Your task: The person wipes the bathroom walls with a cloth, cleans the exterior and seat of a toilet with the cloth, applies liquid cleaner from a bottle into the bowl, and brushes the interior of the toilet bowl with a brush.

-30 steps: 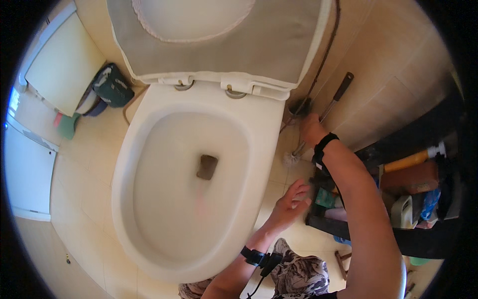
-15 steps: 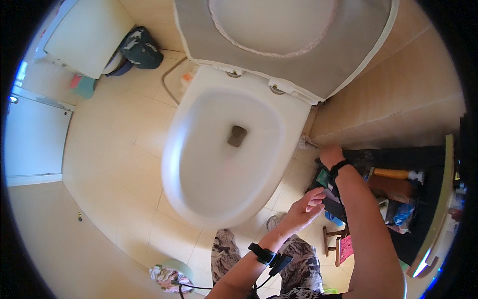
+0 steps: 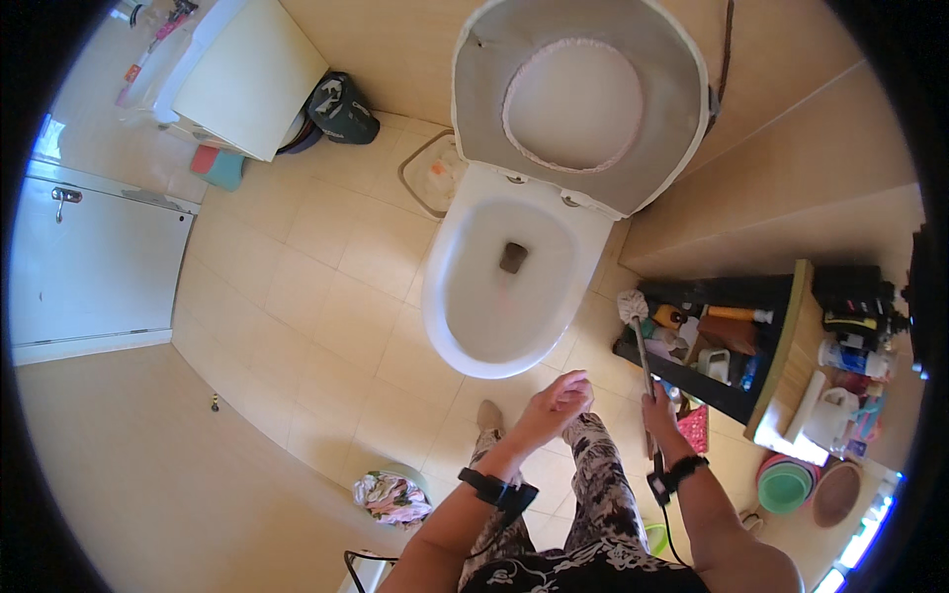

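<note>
My right hand [image 3: 659, 408] is closed around the handle of a toilet brush [image 3: 639, 341]. The brush's round whitish head points up and away from me, beside the dark shelf at the right of the toilet. In front of the toilet's near rim, my left hand [image 3: 556, 405] hangs with fingers curled together and nothing visible in it. The white toilet bowl [image 3: 450, 296] stands open with a dark drain hole at its bottom. Its raised lid and seat [image 3: 479, 89] carry a grey cover.
A black shelf [image 3: 702, 390] with bottles and packages stands at the right. A wire-rimmed waste basket [image 3: 404, 176] sits left of the toilet. The cabinet [image 3: 242, 84], dark bucket [image 3: 344, 111] and white door [image 3: 94, 267] are farther left. A cloth-filled basin [image 3: 392, 496] lies near my left.
My right hand has come back toward me from beside the toilet, with the brush now in plain sight. My left hand has moved slightly left, fingers more curled. The view has shifted and widened.
</note>
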Demonstrator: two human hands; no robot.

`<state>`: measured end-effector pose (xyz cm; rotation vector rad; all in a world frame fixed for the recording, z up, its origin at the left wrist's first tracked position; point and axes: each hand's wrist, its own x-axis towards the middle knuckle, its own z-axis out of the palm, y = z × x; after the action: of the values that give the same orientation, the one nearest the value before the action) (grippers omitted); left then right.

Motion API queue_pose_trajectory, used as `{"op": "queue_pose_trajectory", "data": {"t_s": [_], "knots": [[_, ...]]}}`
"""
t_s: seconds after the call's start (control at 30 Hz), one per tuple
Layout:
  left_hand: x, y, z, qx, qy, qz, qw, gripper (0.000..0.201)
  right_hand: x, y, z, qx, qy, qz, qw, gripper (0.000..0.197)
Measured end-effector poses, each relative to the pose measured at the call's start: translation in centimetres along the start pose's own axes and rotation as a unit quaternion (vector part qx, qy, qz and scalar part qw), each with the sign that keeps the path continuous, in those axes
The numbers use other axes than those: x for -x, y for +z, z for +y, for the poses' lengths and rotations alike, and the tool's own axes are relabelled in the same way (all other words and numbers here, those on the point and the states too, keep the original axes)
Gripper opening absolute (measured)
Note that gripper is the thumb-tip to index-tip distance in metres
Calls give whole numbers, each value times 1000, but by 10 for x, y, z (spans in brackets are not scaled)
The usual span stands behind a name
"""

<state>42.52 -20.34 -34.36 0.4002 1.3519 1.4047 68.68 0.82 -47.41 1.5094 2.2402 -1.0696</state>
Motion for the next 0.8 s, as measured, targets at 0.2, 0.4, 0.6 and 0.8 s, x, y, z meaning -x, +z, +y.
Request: {"op": "queue_pose_trajectory", "data": {"t_s": [0.2, 0.4, 0.6, 0.8], "knots": [[51, -24, 58, -49, -47, -28, 997, 47, 147, -112, -139, -212, 8, -131, 969, 64], [69, -56, 69, -38, -67, -9, 997, 46, 195, -103, -187, -126, 15, -175, 976, 56], [57, -64, 81, -76, -67, 23, 995, 45, 134, -124, -195, 297, -126, -154, 934, 59], [29, -74, 109, -95, -70, 2, 993, 45, 157, -141, -181, 245, -99, -190, 946, 59]]}}
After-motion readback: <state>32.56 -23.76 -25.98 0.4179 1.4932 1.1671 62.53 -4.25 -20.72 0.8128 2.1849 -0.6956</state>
